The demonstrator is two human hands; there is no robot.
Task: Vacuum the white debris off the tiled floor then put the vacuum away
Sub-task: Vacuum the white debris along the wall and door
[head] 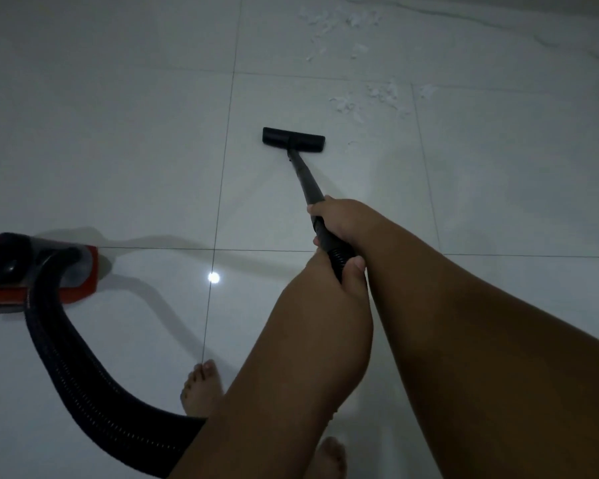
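Note:
Both hands grip the black vacuum wand (301,171). My right hand (343,219) holds it higher along the tube, and my left hand (339,281) is wrapped around the ribbed end just below. The flat black floor nozzle (293,139) rests on the white tiled floor (135,133), a short way in front of me. White debris (370,98) lies scattered beyond and to the right of the nozzle, with a second patch of debris (339,25) farther away. The red and black vacuum body (21,267) sits on the floor at the left.
A thick black ribbed hose (77,371) curves from the vacuum body down and across to my arms. My bare feet (201,388) stand on the tiles below the hands. A bright light reflection (213,277) shines on the floor. A dark line runs along the far top right.

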